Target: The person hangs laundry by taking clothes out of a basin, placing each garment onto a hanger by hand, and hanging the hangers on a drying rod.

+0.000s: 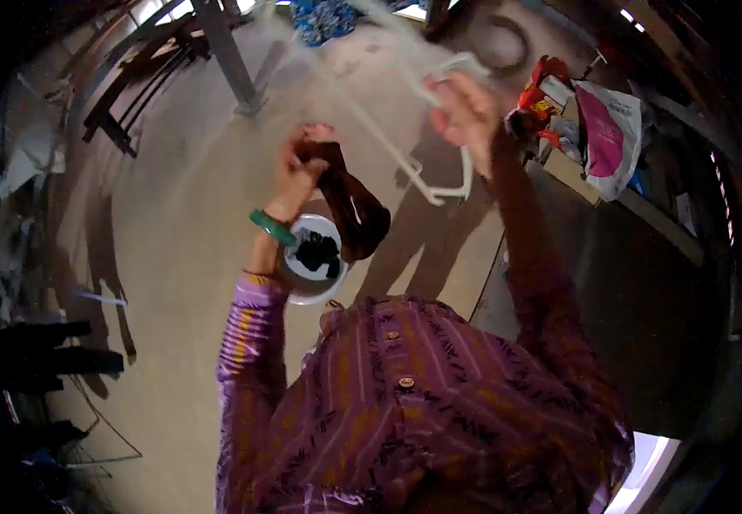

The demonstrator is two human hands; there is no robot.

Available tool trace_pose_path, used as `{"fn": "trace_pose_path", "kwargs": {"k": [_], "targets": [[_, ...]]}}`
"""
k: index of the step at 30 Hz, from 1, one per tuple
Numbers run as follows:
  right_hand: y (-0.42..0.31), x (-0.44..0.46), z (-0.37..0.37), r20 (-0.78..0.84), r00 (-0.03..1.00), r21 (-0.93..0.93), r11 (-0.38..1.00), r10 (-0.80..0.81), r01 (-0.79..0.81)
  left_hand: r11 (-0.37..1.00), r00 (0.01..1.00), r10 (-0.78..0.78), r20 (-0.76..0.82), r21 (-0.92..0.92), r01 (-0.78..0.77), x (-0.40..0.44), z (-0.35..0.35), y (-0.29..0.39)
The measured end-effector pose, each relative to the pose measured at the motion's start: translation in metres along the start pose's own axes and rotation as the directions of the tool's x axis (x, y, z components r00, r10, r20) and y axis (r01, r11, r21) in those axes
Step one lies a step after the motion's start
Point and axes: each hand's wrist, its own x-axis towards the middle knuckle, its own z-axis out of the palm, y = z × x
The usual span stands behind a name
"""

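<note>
My left hand, with a green bangle at the wrist, is closed on a dark brown cloth that hangs down to the right in a loop. Below it stands a white bucket with black cloth inside. Raised on the right, my right hand is closed on a white frame of thin bars, which looks like a hanger. The frame runs up and away to the left and blurs at the top. A gap separates the cloth from the frame.
On the right, a dark table holds a cardboard box with red packets and a white and pink bag. A metal post and a bench stand at the upper left. Dark clothes hang at the left.
</note>
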Motion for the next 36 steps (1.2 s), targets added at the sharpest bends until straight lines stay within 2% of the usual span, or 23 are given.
{"fn": "trace_pose_path", "kwargs": {"k": [1,2,4,5,6,8,10,12,14,15,16,17,18,20,22,23,24,25,28,30,32,33,36], "targets": [[-0.003,-0.004,0.001,-0.132,0.989,0.021,0.998,-0.059,0.063,0.992,0.998,0.05,0.036,0.111,-0.053,0.004,-0.011,0.006],[-0.009,-0.01,0.001,-0.116,0.992,0.025,0.998,-0.05,0.053,0.993,0.999,0.042,0.018,0.111,-0.044,0.009,-0.017,0.005],[-0.018,-0.019,0.002,-0.288,0.957,0.041,0.999,0.027,-0.016,0.946,0.934,0.234,0.269,0.159,-0.283,0.019,-0.025,0.011],[-0.008,-0.02,-0.004,-0.28,0.959,0.045,0.999,0.035,-0.023,0.927,0.956,0.208,0.207,0.27,-0.26,0.022,-0.025,0.018],[0.009,-0.019,-0.014,-0.245,0.957,-0.219,0.97,-0.155,0.101,0.928,0.959,0.201,0.2,0.274,-0.252,0.028,-0.029,0.024],[0.023,-0.025,-0.006,-0.155,0.93,-0.459,0.857,-0.334,0.232,0.801,0.936,0.256,0.242,0.489,-0.345,0.034,-0.045,0.029],[0.016,-0.027,-0.003,-0.239,0.968,-0.056,0.995,0.07,-0.085,0.746,0.947,0.214,0.238,0.586,-0.316,0.047,-0.041,0.056],[0.025,-0.028,0.006,-0.192,0.981,0.0,1.0,-0.026,0.027,0.664,0.954,0.243,0.173,0.687,-0.294,0.051,-0.046,0.064],[0.022,-0.023,0.031,-0.288,0.955,0.326,0.931,-0.066,0.163,0.597,0.965,0.206,0.165,0.76,-0.257,0.064,-0.053,0.069],[0.017,-0.022,0.041,-0.313,0.95,0.359,0.924,-0.013,0.131,0.578,0.957,0.229,0.181,0.765,-0.283,0.059,-0.048,0.085],[0.014,-0.021,0.048,-0.313,0.95,0.364,0.922,-0.011,0.13,0.558,0.947,0.254,0.197,0.77,-0.309,0.056,-0.045,0.096],[0.009,-0.013,0.053,-0.316,0.943,0.315,0.925,-0.109,0.212,0.537,0.933,0.172,0.318,0.764,-0.359,0.07,-0.055,0.103],[0.005,-0.009,0.059,-0.314,0.926,0.266,0.917,-0.21,0.298,0.534,0.933,0.169,0.318,0.766,-0.358,0.076,-0.068,0.109],[-0.002,0.002,0.068,-0.335,0.917,0.242,0.92,-0.218,0.307,0.29,0.897,0.109,0.429,0.849,-0.442,0.088,-0.096,0.119],[-0.01,0.017,0.072,-0.316,0.915,0.447,0.811,-0.252,0.378,0.38,0.908,0.11,0.406,0.826,-0.415,0.113,-0.128,0.116],[-0.018,0.02,0.079,-0.337,0.913,0.494,0.782,-0.231,0.38,0.709,0.803,0.252,0.539,0.462,-0.533,0.13,-0.15,0.106],[-0.024,0.022,0.084,-0.334,0.914,0.498,0.78,-0.232,0.38,0.852,0.692,0.44,0.572,-0.022,-0.524,0.137,-0.16,0.102],[-0.029,0.023,0.089,-0.277,0.909,0.548,0.726,-0.311,0.415,0.851,0.693,0.439,0.572,-0.018,-0.525,0.132,-0.158,0.107],[-0.029,0.024,0.101,-0.222,0.893,0.64,0.632,-0.391,0.437,0.832,0.854,0.317,0.413,0.31,-0.459,0.079,-0.105,0.162],[0.007,0.04,0.111,-0.274,0.915,0.56,0.724,-0.296,0.402,0.818,0.894,0.287,0.345,0.397,-0.416,0.077,-0.094,0.173],[0.035,0.039,0.115,-0.259,0.899,0.468,0.769,-0.353,0.436,0.805,0.913,0.188,0.363,0.475,-0.355,0.068,-0.085,0.185],[0.044,0.035,0.12,-0.234,0.908,0.402,0.816,-0.347,0.416,0.708,0.908,0.375,0.185,0.575,-0.41,0.059,-0.085,0.182],[0.06,0.021,0.131,-0.227,0.917,0.303,0.871,-0.328,0.387,0.622,0.846,0.475,0.242,0.588,-0.517,0.061,-0.099,0.178]]}}
